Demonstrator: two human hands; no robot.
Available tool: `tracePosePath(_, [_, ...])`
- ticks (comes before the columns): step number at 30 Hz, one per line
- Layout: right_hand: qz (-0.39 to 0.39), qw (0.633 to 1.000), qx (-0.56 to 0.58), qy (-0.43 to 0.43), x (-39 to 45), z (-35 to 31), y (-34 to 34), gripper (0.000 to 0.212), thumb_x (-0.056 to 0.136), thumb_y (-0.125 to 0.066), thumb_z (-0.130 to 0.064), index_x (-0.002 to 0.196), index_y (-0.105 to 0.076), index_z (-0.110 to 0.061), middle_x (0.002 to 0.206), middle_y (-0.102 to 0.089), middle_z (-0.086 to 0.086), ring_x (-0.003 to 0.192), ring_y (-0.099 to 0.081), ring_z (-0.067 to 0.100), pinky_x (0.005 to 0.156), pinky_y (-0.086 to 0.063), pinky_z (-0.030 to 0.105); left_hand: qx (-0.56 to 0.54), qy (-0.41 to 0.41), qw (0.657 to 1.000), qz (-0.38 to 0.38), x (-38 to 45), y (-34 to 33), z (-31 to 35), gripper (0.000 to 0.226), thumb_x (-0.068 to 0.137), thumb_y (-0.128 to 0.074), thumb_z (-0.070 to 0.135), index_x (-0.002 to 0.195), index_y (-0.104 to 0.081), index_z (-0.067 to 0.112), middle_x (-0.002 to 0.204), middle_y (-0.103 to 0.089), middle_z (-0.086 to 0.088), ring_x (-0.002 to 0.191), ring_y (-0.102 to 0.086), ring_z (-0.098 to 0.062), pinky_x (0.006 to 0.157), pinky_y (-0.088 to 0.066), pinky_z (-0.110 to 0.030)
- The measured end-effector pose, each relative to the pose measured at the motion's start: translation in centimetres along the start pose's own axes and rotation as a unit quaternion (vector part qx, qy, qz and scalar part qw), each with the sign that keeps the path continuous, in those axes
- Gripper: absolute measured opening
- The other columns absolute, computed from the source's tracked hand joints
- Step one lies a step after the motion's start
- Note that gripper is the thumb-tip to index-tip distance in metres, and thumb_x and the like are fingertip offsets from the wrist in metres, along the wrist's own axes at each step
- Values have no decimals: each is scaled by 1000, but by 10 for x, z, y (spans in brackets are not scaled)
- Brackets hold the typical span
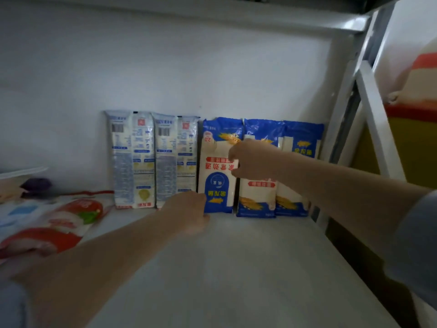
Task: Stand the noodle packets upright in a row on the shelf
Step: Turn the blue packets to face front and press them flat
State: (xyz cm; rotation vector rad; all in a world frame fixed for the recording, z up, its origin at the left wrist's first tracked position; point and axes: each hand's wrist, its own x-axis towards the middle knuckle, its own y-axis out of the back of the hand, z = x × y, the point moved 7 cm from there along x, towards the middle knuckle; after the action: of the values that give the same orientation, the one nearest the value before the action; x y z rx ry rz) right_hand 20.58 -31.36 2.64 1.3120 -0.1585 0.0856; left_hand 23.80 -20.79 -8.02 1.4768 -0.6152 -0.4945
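- Head view puts the blue packet I am setting third from the left in the row, upright against the back wall, its print upside down.
- My right hand pinches its upper right edge; my left hand rests at its lower left corner with fingers loosely curved, and I cannot tell whether they clasp the packet or only steady it.
- Risk, as I judge it: the film looks slick and the base narrow, so letting go too early could let the packet slide forward and fall flat on the smooth shelf.
- A sideways nudge from my right wrist could tip the two blue packets standing just beside it, which overlap each other.
- My left forearm could knock the two pale packets touching on the other side.
- Every packet is a tall, flat, glossy plastic pouch with crimped ends; the pale pair is translucent with fine print, the blue ones white in the middle.
- Red-and-white bags lie flat to the left, soft and crinkled.
- White metal frame closes off the right end.
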Motion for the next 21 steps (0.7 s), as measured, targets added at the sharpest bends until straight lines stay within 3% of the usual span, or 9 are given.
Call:
tracePosePath(3, [95, 995, -8, -25, 32, 9, 38, 34, 88, -57, -25, 119, -57, -11, 117, -57, 5, 100, -58, 22, 79, -52, 33, 38, -35, 996, 76, 3, 2, -1, 25, 94, -47, 28, 112, -53, 11, 104, -60, -6, 93, -58, -21, 70, -42, -30])
tracePosePath(6, [140, 989, 24, -45, 57, 19, 51, 41, 83, -62, -20, 122, -52, -10, 115, -52, 7, 99, -55, 22, 80, -52, 34, 62, -54, 990, 112, 0, -1, 0, 23, 93, -45, 24, 109, -53, 10, 103, -61, -8, 92, -58, -23, 64, -36, -30])
tracePosePath(11, [87, 992, 59, -74, 77, 22, 45, 43, 82, -66, -19, 120, -50, -8, 107, -59, 10, 92, -58, 23, 76, -53, 33, 56, -66, 989, 120, -11, -12, -1, 27, 93, -46, 26, 113, -54, 9, 105, -59, -10, 92, -57, -26, 59, -30, -27])
tracePosePath(15, [32, 994, 74, -80, 78, 20, 40, 59, 74, -78, -27, 123, -50, -9, 108, -62, 9, 95, -59, 23, 77, -49, 30, 36, -69, 990, 119, -17, -14, -4, 30, 93, -44, 28, 115, -55, 10, 105, -61, -9, 93, -59, -25, 64, -36, -28])
tracePosePath(21, [14, 999, 46, -25, 69, 4, 42, 53, 69, -81, -38, 108, -56, -14, 100, -62, 2, 90, -57, 19, 77, -48, 29, 20, -56, 993, 100, -24, -21, -7, 33, 93, -44, 30, 118, -53, 11, 114, -60, -9, 102, -58, -25, 75, -44, -32])
